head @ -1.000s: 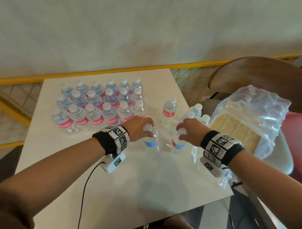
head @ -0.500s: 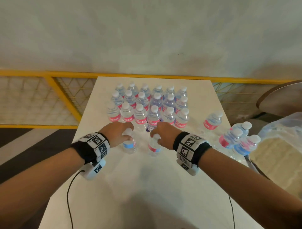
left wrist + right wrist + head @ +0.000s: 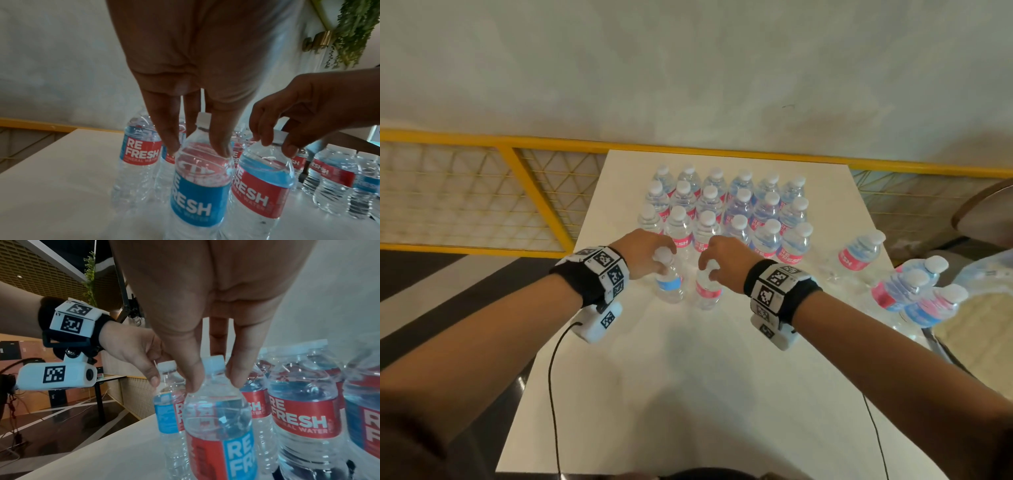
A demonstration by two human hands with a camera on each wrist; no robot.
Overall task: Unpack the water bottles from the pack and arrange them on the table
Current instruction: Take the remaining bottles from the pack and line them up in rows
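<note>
While both hands are reaching over the white surface (image 3: 688,394), this is how things are standing.
Left hand: the left hand (image 3: 642,251) is pinching the neck of a blue-labelled water bottle (image 3: 669,279), fingertips (image 3: 221,148) pressing on its shoulder just under the white cap.
Right hand: the right hand (image 3: 726,262) is gripping the neck of a red-labelled water bottle (image 3: 707,289) in the same way, thumb and fingers curling round below the cap.
Held bottles: both are standing upright on the surface, side by side, just in front of the block.
Block of bottles: the arranged water bottles (image 3: 726,209) are sitting in three rows toward the far edge, caps up, labels reading REFRESH.
Loose bottles: one upright bottle (image 3: 859,253) is standing apart to the right; three more (image 3: 914,294) are clustering at the right edge.
Plastic wrap: the opened pack (image 3: 986,274) is showing at the far right.
Beyond: a yellow railing (image 3: 517,178) is running behind the surface.
</note>
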